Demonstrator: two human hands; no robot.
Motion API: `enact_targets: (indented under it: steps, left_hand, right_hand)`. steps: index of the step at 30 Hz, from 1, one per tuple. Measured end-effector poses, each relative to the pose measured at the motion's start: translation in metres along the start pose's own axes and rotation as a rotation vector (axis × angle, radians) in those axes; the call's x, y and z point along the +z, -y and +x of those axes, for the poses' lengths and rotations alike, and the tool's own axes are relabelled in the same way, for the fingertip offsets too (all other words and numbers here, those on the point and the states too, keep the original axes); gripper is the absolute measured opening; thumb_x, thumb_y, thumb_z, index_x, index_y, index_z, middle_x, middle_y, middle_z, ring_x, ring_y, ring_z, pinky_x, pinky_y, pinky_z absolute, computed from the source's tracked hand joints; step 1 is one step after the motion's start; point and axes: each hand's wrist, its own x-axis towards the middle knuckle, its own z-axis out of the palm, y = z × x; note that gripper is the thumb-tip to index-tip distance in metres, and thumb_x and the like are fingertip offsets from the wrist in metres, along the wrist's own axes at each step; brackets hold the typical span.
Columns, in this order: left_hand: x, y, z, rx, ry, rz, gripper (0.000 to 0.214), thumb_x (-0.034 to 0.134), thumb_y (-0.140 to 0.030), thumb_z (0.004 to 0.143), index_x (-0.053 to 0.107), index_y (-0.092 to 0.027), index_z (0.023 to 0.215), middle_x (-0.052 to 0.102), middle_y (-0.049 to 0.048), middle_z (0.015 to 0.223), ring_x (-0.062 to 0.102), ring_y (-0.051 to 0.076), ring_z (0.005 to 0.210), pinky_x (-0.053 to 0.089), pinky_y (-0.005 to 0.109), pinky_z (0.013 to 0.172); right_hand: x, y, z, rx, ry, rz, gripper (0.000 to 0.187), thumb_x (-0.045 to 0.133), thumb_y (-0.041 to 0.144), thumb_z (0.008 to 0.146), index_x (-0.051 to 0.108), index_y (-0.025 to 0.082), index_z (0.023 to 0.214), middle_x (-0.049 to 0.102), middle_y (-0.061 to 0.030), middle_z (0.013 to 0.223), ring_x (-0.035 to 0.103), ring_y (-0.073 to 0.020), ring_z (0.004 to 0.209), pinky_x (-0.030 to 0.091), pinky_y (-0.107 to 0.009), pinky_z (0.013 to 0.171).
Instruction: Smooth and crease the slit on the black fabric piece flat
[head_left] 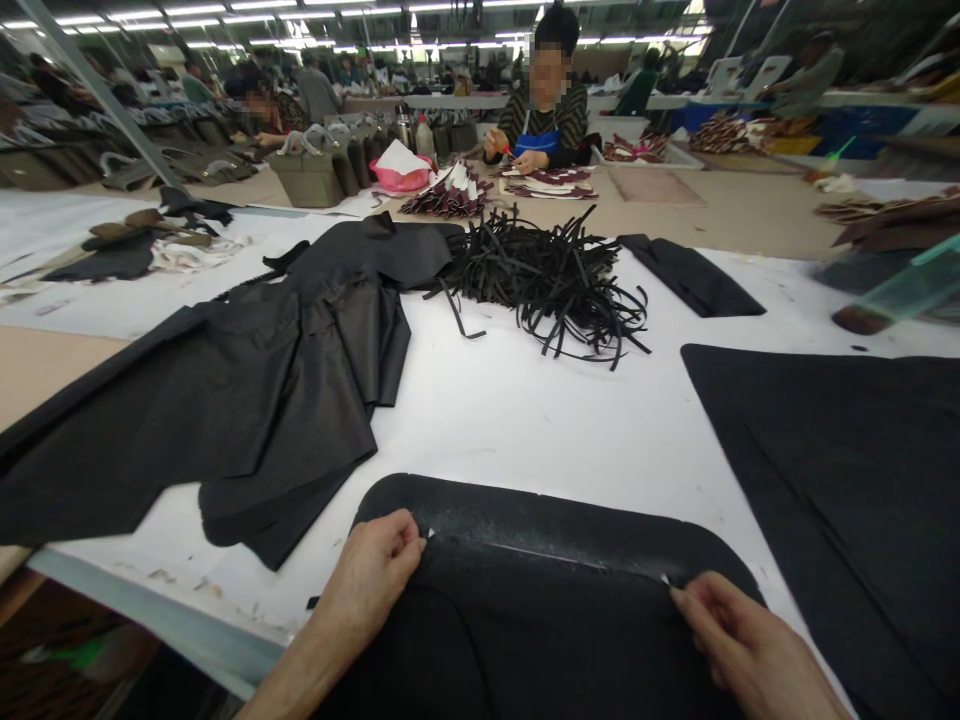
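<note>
A rounded black leather panel [540, 530] lies on the white table [525, 420] right in front of me. A thin pale strip of tape [547, 557] runs across it from one hand to the other. My left hand [371, 580] pinches the strip's left end, fingers closed. My right hand [739, 640] pinches the strip's right end at the panel's right side. Both hands rest on the panel.
A heap of black cut sheets [247, 400] lies to the left, a tangle of black strips [555, 280] further back, and a large black sheet [840, 480] to the right. Across the tables a person [544, 110] works; others sit beyond.
</note>
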Motion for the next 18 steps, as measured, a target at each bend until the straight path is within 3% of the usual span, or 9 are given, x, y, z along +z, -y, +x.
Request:
enact_targets:
  steps: [7, 11, 14, 18]
  left_hand:
    - [0.001, 0.002, 0.0, 0.016, -0.027, 0.156, 0.018, 0.042, -0.024, 0.081, 0.04, -0.021, 0.063, 0.042, -0.0057, 0.049, 0.045, 0.015, 0.053, 0.027, 0.025, 0.053]
    - [0.009, 0.001, -0.009, 0.078, -0.112, 0.413, 0.013, 0.036, -0.02, 0.088, 0.048, -0.02, 0.085, 0.058, -0.0015, 0.068, 0.057, 0.017, 0.061, 0.035, 0.026, 0.054]
    - [0.022, 0.015, -0.013, 0.289, -0.242, 0.621, 0.033, 0.025, -0.011, 0.089, 0.052, -0.02, 0.107, 0.059, 0.0064, 0.11, 0.062, 0.013, 0.058, 0.042, 0.026, 0.05]
    - [0.039, 0.045, -0.011, 0.634, -0.356, 0.778, 0.05, 0.026, 0.003, 0.082, 0.059, -0.022, 0.11, 0.059, 0.0055, 0.119, 0.062, 0.01, 0.054, 0.05, 0.022, 0.052]
  right_hand:
    - [0.005, 0.004, -0.001, -0.014, -0.057, -0.03, 0.037, 0.033, 0.056, 0.083, 0.042, 0.023, 0.068, 0.042, 0.0041, 0.054, 0.043, -0.0157, 0.049, 0.031, -0.025, 0.045]
    - [0.006, 0.013, -0.005, -0.022, -0.125, -0.06, 0.033, 0.033, 0.052, 0.082, 0.039, 0.023, 0.066, 0.039, 0.0049, 0.051, 0.042, -0.0153, 0.048, 0.027, -0.024, 0.044]
    - [0.006, 0.021, -0.008, -0.034, -0.187, -0.086, 0.027, 0.035, 0.045, 0.083, 0.036, 0.023, 0.067, 0.039, 0.005, 0.051, 0.042, -0.0148, 0.048, 0.026, -0.024, 0.044]
    - [0.004, 0.028, -0.01, -0.039, -0.217, -0.098, 0.018, 0.039, 0.031, 0.084, 0.035, 0.023, 0.069, 0.042, 0.0052, 0.053, 0.044, -0.014, 0.048, 0.026, -0.022, 0.044]
